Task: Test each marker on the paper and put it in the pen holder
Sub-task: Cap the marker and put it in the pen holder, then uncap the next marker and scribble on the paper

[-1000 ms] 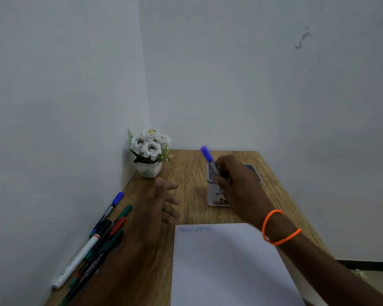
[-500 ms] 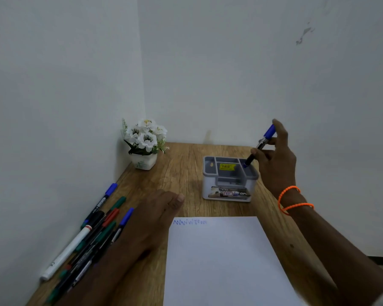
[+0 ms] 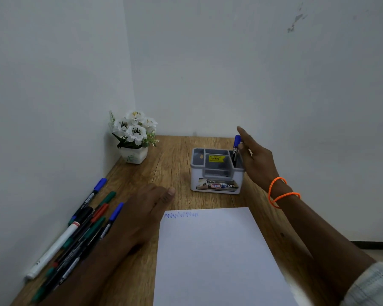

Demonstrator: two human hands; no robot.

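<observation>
The blue marker [image 3: 236, 151] stood almost upright in the far right compartment of the grey pen holder [image 3: 217, 175], with its blue cap at the top. The right hand [image 3: 255, 161] was just beside it, on the right side of the holder. Its fingers were mostly straight and spread, the forefinger pointing up and to the far side. One fingertip seemed to touch the marker below the cap, but it could not be told for sure whether the hand pinched it or not. Two orange bands [image 3: 282, 192] were around the right wrist.

The left hand [image 3: 142, 215] lay flat on the wooden table [image 3: 175, 164], with the fingers straight and together, and the thumb pointed toward the holder. It was between the paper [image 3: 215, 257] and the group of markers [image 3: 80, 233] that lay near the left wall, and it covered some ends of them. The paper was on the near side of the holder and had a blue zigzag line [image 3: 181, 215] at its far left corner. A small pot with white flowers [image 3: 134, 138] stood in the far left corner of the table.
</observation>
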